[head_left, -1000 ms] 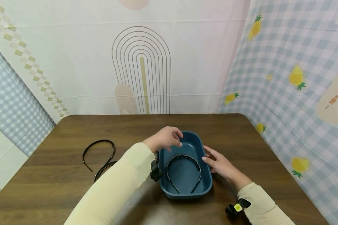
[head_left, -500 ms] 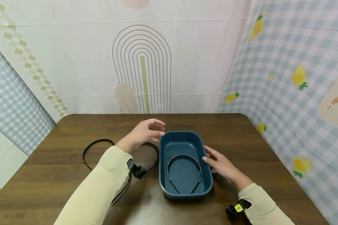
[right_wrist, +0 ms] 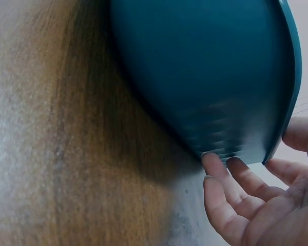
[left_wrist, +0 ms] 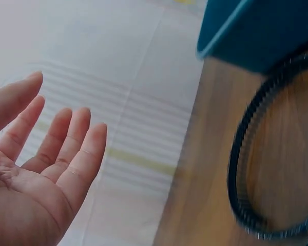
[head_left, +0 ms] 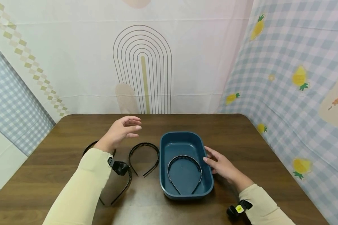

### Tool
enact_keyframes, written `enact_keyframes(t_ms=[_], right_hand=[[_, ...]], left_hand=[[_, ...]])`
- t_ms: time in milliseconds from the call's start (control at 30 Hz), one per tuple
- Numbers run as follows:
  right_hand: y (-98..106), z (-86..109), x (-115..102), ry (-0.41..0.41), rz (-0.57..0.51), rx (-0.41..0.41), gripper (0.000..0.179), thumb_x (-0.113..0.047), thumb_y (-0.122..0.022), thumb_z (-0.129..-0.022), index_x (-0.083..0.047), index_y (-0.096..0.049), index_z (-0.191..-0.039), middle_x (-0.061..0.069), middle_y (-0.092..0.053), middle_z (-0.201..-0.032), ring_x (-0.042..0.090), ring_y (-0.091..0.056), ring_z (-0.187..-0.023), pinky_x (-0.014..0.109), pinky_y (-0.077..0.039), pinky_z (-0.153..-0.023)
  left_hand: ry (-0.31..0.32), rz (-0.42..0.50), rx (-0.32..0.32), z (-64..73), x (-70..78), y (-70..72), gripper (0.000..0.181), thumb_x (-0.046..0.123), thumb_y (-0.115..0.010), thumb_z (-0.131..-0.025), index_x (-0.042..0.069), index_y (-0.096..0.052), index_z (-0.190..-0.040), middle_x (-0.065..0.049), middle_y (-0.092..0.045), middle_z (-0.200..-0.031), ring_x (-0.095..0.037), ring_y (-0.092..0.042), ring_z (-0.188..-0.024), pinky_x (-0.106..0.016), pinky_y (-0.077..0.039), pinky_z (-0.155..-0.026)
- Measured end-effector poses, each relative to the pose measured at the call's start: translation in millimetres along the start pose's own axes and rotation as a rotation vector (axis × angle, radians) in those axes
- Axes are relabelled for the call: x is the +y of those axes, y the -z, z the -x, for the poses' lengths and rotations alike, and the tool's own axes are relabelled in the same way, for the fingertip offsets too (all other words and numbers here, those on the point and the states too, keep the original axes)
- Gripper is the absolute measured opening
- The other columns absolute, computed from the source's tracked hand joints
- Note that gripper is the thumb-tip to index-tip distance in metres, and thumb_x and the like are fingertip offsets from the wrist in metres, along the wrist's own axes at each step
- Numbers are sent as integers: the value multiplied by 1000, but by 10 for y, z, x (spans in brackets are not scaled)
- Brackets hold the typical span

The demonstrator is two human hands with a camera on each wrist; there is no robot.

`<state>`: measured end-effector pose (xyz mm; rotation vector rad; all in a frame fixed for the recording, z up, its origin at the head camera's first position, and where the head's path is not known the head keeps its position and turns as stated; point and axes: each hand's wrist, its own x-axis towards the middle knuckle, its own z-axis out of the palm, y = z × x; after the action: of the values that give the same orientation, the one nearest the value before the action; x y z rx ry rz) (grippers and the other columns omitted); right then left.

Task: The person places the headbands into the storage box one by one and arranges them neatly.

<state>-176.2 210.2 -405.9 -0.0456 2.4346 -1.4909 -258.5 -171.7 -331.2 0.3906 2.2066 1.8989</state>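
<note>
A dark blue plastic box (head_left: 183, 137) stands on the table with one black headband (head_left: 184, 156) lying inside it. My right hand (head_left: 220, 163) rests against the box's right side, thumb at the rim and relaxed fingers touching the outer wall, as the right wrist view shows. My left hand (head_left: 119, 130) hovers over the table to the left of the box, its fingers loosely spread and holding nothing. Beside the box lies a second headband (head_left: 144, 144). Under the left forearm are two more headbands, a nearer one (head_left: 127, 186) and a farther one (head_left: 89, 146), both partly hidden by the sleeve.
The brown wooden table (head_left: 214, 128) ends at a patterned cloth backdrop (head_left: 191, 68), with a checked cloth (head_left: 284, 103) along the right. A small black camera (head_left: 121, 167) is strapped to the left wrist and another camera (head_left: 232, 212) to the right.
My left hand has moved from over the box to the left, revealing the headband beside the box and covering parts of those farther left. The right hand stays at the box.
</note>
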Motion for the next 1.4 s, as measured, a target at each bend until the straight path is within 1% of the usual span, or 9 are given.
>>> enact_keyframes(t_ms=[167, 300, 467, 700, 767, 867, 1033, 1267, 1400], right_hand=[[-6, -8, 16, -13, -4, 8, 61, -29, -53, -100, -12, -27, -153, 25, -46, -135, 32, -59, -107, 45, -55, -80], [-3, -1, 19, -20, 4, 18, 60, -28, -53, -100, -13, -28, -153, 24, -45, -136, 31, -58, -107, 43, -55, -81], [-4, 13, 3, -4, 25, 21, 59, -27, -52, -101, -11, -28, -152, 24, -45, -134, 30, -57, -106, 41, -55, -79], [-8, 21, -11, 49, 76, 24, 59, -25, -52, -101, -7, -29, -152, 21, -50, -127, 27, -55, -102, 38, -54, -75], [-7, 23, -10, 64, 104, 30, 59, -25, -52, -100, -6, -29, -151, 20, -51, -126, 27, -56, -102, 38, -54, -75], [-3, 24, -11, 76, 140, 43, 59, -25, -52, -100, -7, -29, -151, 21, -52, -128, 28, -57, -104, 38, -54, -76], [6, 22, -9, 69, 187, 58, 58, -25, -52, -100, -9, -29, -152, 21, -51, -133, 31, -57, -110, 40, -55, -79], [5, 13, -12, 66, 207, 54, 58, -26, -51, -101, -10, -29, -152, 21, -51, -133, 32, -56, -112, 42, -54, -80], [0, 19, -25, 54, 210, 54, 59, -27, -51, -101, -11, -29, -152, 21, -50, -135, 33, -55, -113, 42, -54, -80]], left_hand=[[-2, 10, 69, 44, -102, 193, 43, 10, -62, -95, -4, -45, -132, -12, -51, -125, -11, -58, -104, -34, -54, -85], [8, -25, 105, 90, -151, 327, 42, 12, -63, -94, -3, -47, -131, -8, -52, -121, -8, -59, -102, -35, -53, -87], [24, -124, 139, 149, -235, 464, 47, 14, -63, -94, -6, -45, -133, -16, -51, -126, -11, -60, -102, -35, -54, -86], [48, -291, 190, 222, -384, 605, 47, 15, -62, -95, -7, -46, -133, -28, -49, -132, -3, -59, -93, -31, -55, -81], [42, -340, 201, 236, -428, 646, 45, 14, -61, -95, -7, -47, -132, -30, -49, -132, -6, -59, -94, -35, -55, -82], [37, -395, 210, 254, -489, 701, 44, 14, -60, -95, -8, -48, -132, -32, -49, -131, -19, -60, -101, -40, -54, -83], [38, -421, 221, 287, -579, 784, 44, 12, -60, -95, -9, -47, -131, -33, -49, -130, -37, -56, -112, -44, -53, -86], [51, -487, 235, 344, -674, 882, 43, 10, -60, -95, -11, -48, -130, -34, -50, -129, -43, -52, -114, -36, -53, -83], [54, -522, 244, 363, -703, 938, 43, 10, -61, -94, -11, -49, -129, -34, -52, -128, -44, -52, -115, -36, -53, -82]])
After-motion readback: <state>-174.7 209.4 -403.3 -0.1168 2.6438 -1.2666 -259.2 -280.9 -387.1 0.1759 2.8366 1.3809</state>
